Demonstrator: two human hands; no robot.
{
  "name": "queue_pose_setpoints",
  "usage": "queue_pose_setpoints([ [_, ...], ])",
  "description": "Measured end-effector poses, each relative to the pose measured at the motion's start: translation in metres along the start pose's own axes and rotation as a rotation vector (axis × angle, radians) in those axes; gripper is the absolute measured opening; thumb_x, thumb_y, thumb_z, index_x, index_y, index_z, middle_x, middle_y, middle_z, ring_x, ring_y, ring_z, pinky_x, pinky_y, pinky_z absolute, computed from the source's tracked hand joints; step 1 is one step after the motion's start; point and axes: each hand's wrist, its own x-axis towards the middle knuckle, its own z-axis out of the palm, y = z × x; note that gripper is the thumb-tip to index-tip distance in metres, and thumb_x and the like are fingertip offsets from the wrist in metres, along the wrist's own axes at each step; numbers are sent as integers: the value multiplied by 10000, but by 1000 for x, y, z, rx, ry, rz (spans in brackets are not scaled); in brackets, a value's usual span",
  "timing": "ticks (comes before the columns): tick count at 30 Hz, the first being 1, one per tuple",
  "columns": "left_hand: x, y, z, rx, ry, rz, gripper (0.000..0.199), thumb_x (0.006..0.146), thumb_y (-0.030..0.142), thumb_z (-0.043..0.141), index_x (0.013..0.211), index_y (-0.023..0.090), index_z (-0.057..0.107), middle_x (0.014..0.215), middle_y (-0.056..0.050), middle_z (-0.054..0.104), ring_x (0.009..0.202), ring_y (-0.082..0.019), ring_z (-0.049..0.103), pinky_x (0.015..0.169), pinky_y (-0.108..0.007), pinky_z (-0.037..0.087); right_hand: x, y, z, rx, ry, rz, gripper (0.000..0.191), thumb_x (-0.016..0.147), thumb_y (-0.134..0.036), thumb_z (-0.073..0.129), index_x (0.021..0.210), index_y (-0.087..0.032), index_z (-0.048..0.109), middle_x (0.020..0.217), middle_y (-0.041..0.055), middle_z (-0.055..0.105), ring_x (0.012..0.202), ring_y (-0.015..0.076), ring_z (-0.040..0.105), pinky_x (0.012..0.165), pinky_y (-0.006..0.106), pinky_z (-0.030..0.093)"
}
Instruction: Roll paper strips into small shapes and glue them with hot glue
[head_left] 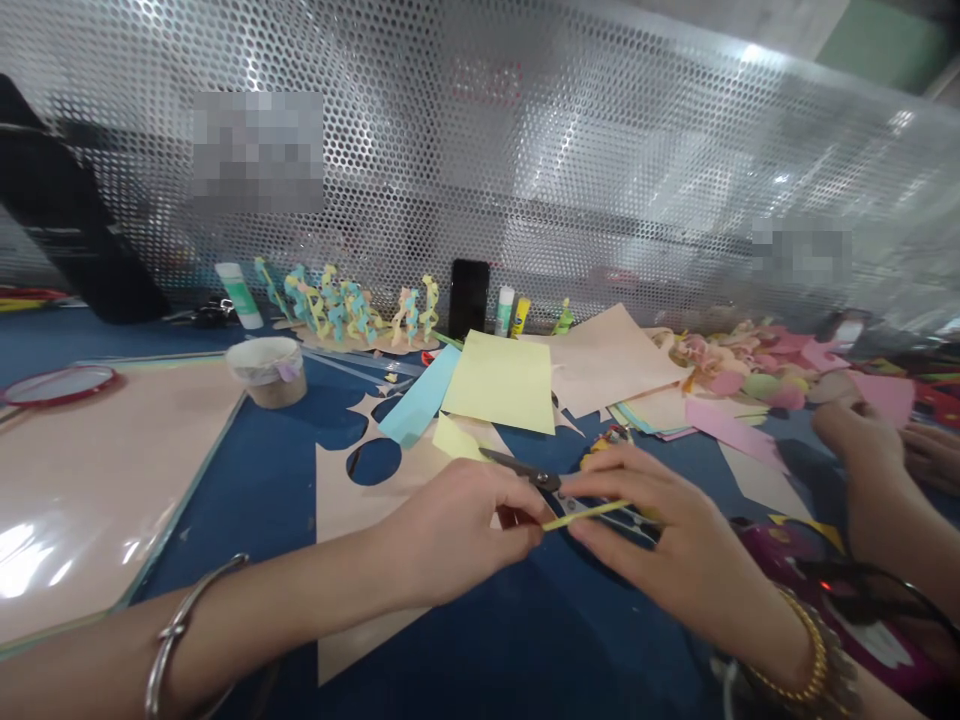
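A thin yellow-green paper strip [589, 515] runs between my two hands above the blue table. My left hand [469, 525] pinches its left end between thumb and fingers. Thumb and fingers of my right hand [652, 520] close around the strip's right part. Black-bladed scissors [544, 480] lie just behind the strip, partly hidden by my right hand. A pink sheet with round cut-outs [337, 520] lies under and beside my left hand. Behind the hands are a yellow sheet [501, 380] and a blue paper piece [421, 398].
Paper spirals [352, 305], a phone [469, 298] and glue sticks [504, 310] stand along the perforated metal panel [390, 130]. A small tub [267, 372] sits at left. Another person's hand [862, 435] holds pink paper at right, near a purple device [847, 600].
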Motion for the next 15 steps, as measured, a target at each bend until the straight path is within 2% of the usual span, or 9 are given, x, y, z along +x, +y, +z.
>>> queue_pose_setpoints([
  [3, -1, 2, -2, 119, -23, 72, 250, 795, 106, 535, 848, 219, 751, 782, 0, 722, 708, -163, 628, 632, -230, 410, -1, -3, 5, -27, -87, -7, 81, 812, -246, 641, 789, -247, 719, 806, 25, 629, 769, 177, 601, 704, 315, 477],
  [5, -2, 3, -4, 188, -20, 100, 234, 815, 128, 533, 850, 213, 748, 787, -9, 720, 721, -164, 627, 651, -242, 409, -1, -4, 8, 4, -77, 8, 115, 815, -210, 624, 751, -239, 715, 766, 14, 632, 734, 164, 598, 677, 297, 468],
  [7, -1, 2, -6, 164, 34, 65, 194, 827, 192, 557, 885, 223, 739, 829, -16, 720, 765, -177, 631, 690, -263, 421, 0, -4, 9, 63, -31, 38, 122, 813, -212, 622, 719, -229, 698, 761, 11, 631, 727, 159, 593, 677, 289, 462],
  [9, 0, 0, -5, -1, 144, -29, 221, 797, 290, 629, 1002, 246, 699, 928, -20, 707, 841, -191, 629, 742, -281, 441, 1, -2, 10, 145, 56, 87, 127, 812, -246, 620, 700, -218, 674, 761, 10, 623, 713, 155, 582, 650, 274, 457],
  [11, 3, -4, 0, -252, 238, -152, 366, 731, 354, 705, 1070, 227, 650, 977, -34, 683, 854, -190, 623, 742, -280, 461, 2, -1, 11, 219, 134, 157, 141, 810, -285, 619, 694, -212, 652, 738, 3, 606, 675, 145, 560, 598, 254, 442],
  [12, 4, -6, 4, -378, 263, -208, 395, 703, 363, 731, 1052, 197, 645, 960, -42, 678, 827, -181, 620, 725, -271, 466, 2, 0, 11, 245, 160, 190, 154, 808, -298, 619, 684, -209, 641, 718, -3, 595, 656, 139, 548, 579, 246, 433],
  [15, 5, -9, 19, -675, 267, -336, 267, 691, 336, 743, 862, 139, 684, 795, -29, 673, 716, -140, 585, 683, -243, 454, 2, 1, 14, 306, 172, 251, 185, 810, -321, 610, 668, -203, 617, 676, -15, 571, 633, 129, 529, 570, 239, 418],
])
